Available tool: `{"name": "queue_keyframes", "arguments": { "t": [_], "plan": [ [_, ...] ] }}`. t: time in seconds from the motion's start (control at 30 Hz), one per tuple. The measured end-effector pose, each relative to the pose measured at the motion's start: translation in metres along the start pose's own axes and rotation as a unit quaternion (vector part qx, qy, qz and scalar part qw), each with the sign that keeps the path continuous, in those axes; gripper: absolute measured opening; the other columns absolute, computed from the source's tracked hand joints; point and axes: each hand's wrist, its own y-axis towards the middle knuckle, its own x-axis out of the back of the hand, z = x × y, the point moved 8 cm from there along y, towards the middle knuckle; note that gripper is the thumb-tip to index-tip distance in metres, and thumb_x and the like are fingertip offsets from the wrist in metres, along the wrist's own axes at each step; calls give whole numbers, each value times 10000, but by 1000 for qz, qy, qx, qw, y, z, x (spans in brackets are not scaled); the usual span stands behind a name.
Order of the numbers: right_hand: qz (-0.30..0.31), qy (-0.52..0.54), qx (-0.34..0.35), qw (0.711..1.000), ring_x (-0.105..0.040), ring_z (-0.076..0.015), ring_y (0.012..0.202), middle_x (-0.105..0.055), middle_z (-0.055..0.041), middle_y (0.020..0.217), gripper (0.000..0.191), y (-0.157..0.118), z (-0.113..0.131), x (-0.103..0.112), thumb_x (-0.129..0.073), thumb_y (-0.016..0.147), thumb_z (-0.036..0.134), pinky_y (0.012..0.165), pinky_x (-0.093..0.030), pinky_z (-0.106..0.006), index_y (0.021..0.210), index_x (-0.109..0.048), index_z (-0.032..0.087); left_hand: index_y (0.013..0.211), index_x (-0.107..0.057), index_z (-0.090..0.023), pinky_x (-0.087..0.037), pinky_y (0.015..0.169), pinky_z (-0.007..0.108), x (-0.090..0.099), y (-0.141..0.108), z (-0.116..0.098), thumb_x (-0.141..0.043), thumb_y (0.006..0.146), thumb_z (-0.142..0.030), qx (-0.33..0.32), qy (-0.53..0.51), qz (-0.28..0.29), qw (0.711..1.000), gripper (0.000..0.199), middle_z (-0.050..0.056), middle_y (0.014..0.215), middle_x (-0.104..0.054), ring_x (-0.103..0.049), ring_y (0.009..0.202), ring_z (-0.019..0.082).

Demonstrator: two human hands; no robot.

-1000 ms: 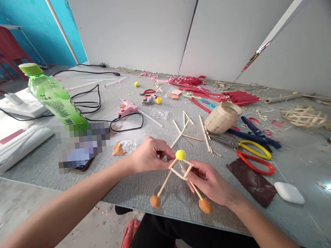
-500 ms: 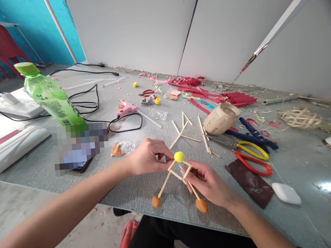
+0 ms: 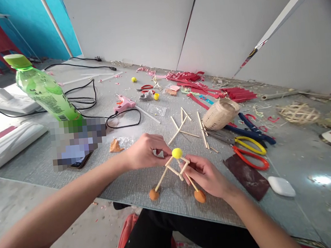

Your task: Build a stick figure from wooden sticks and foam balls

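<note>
A small figure of thin wooden sticks (image 3: pixel 162 177) stands at the table's near edge, with a yellow ball (image 3: pixel 177 153) as its head and orange clay lumps (image 3: pixel 154 194) at its feet. My left hand (image 3: pixel 152 150) pinches at its upper left, just beside the yellow ball; the fingertips are partly hidden behind it. From the right, my right hand (image 3: pixel 203 173) has thumb and fingers closed on the figure's sticks. Behind the hands lie more joined sticks (image 3: pixel 180 128) and a piece of orange clay (image 3: pixel 115 145) on clear plastic wrap.
At left stand a green bottle (image 3: pixel 45 92), a phone (image 3: pixel 77 153) and a power strip (image 3: pixel 13 102). A pink glue gun (image 3: pixel 124 103) lies farther back. On the right are a jar (image 3: pixel 221 114), red-and-yellow-handled scissors (image 3: pixel 251 157), brown sandpaper (image 3: pixel 247 176) and a white case (image 3: pixel 281 186).
The view has shifted slightly. Both hands keep nearly the same hold on the stick figure, and its pose is almost unchanged.
</note>
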Motion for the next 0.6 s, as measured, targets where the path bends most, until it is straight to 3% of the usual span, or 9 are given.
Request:
{"name": "queue_keyframes", "arguments": {
  "t": [0.6],
  "plan": [
    [11, 37, -2, 999, -539, -109, 584, -607, 30, 642, 359, 1, -1, 0, -630, 1010, 490, 572, -412, -267, 794, -563, 212, 872, -782, -173, -474, 611, 251, 2, 1, -2, -713, 924, -172, 19, 16, 13, 1000, 87, 29, 714, -700, -559, 645, 108]
  ]
}}
